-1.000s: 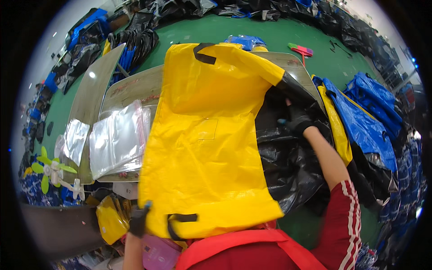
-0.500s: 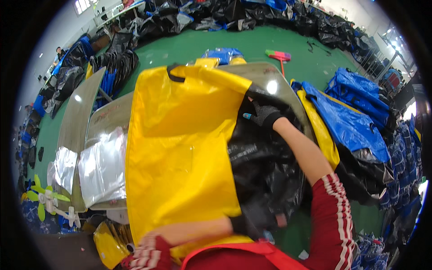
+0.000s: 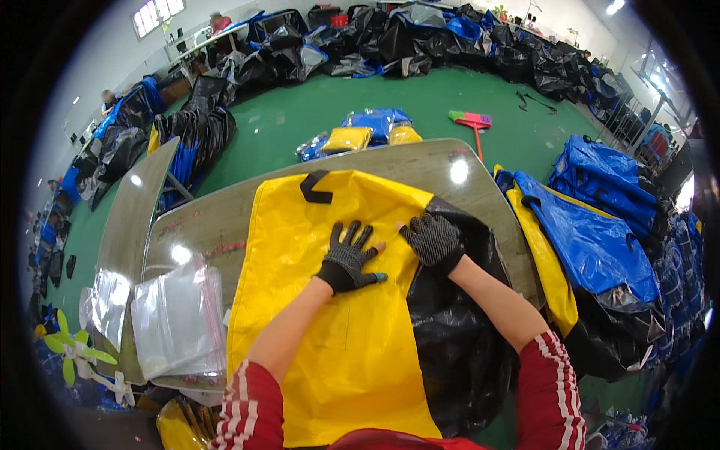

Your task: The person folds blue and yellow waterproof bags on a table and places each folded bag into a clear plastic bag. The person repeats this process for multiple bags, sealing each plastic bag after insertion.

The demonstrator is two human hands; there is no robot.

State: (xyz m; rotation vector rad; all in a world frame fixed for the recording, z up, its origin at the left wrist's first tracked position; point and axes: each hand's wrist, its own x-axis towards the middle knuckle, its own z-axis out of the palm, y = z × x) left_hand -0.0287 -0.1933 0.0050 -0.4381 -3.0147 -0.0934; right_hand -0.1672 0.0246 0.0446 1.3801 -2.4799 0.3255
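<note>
A large yellow and black plastic sheet bag (image 3: 300,352) lies spread over the table, its yellow panel facing up and black material showing along the right side. My left hand (image 3: 349,259), in a dark dotted glove, rests flat on the yellow panel with its fingers spread. To its right, my right hand (image 3: 433,241) wears a similar glove; its fingers are bent onto the bag where yellow meets black, and a bare fingertip points left. A black strap loop (image 3: 316,189) sits at the bag's far edge.
The brownish table (image 3: 202,206) carries clear plastic sleeves (image 3: 180,319) left of the bag. Blue and yellow bags (image 3: 589,236) are piled at the right. Folded packs (image 3: 349,139) and a broom (image 3: 472,121) lie beyond the table. A small green-bladed fan (image 3: 79,346) stands lower left.
My left hand has moved from the near black side up onto the yellow panel and spread flat. The bag lies flatter and nearer, and the whole view has tilted up slightly.
</note>
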